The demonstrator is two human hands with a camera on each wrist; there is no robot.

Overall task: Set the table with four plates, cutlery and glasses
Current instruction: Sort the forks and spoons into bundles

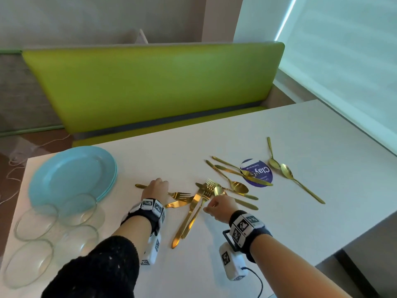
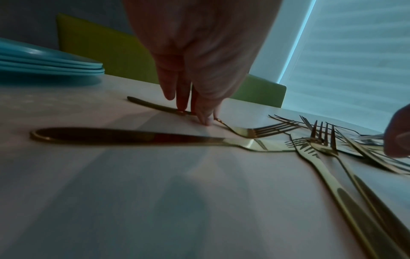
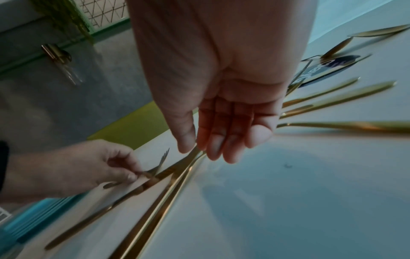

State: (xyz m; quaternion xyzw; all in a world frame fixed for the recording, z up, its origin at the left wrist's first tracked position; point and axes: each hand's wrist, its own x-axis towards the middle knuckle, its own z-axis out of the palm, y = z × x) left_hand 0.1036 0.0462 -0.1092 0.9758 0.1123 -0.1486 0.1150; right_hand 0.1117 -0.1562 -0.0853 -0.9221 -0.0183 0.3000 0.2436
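Observation:
Gold cutlery lies scattered mid-table, with a crossed pile (image 1: 199, 198) of forks and knives between my hands. My left hand (image 1: 156, 186) pinches the handle of a gold fork (image 1: 180, 194) against the table; in the left wrist view the fingertips (image 2: 203, 119) press on that fork (image 2: 261, 131), beside a knife (image 2: 133, 136). My right hand (image 1: 209, 208) pinches a thin gold piece in the pile between thumb and fingers (image 3: 213, 147); which piece I cannot tell. A stack of blue plates (image 1: 71, 173) sits far left, with several clear glass pieces (image 1: 36, 220) in front of it.
More spoons (image 1: 286, 171) and knives lie to the right, some across a round purple sticker (image 1: 257, 173). A green bench (image 1: 150, 87) runs behind the white table (image 1: 300, 211). The table's right edge drops off near a window blind.

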